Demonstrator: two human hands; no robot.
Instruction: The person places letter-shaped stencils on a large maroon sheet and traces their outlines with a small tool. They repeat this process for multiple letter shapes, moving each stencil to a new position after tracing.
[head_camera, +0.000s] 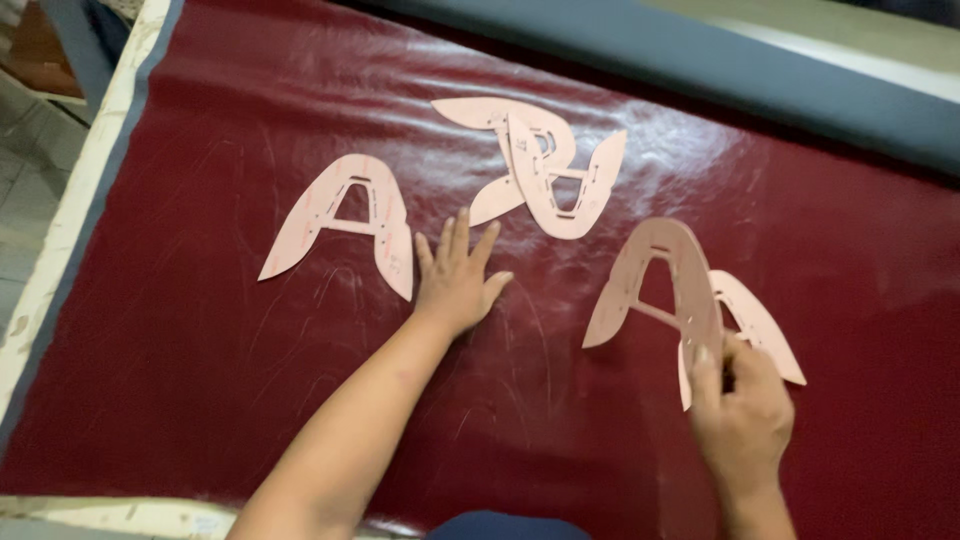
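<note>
Dark red leather sheet (200, 330) covers the table. At twelve o'clock lies a stack of pink templates (545, 165); at ten a lone template (345, 225). My left hand (455, 280) presses flat, fingers spread, holding nothing. My right hand (740, 405) pinches the arched template (665, 275), legs trailing toward seven, with bare leather below.

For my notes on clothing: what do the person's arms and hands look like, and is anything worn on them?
Both are bare: the left hand and right hand show no gloves, rings or watch, and no sleeves reach the forearms in view.
</note>
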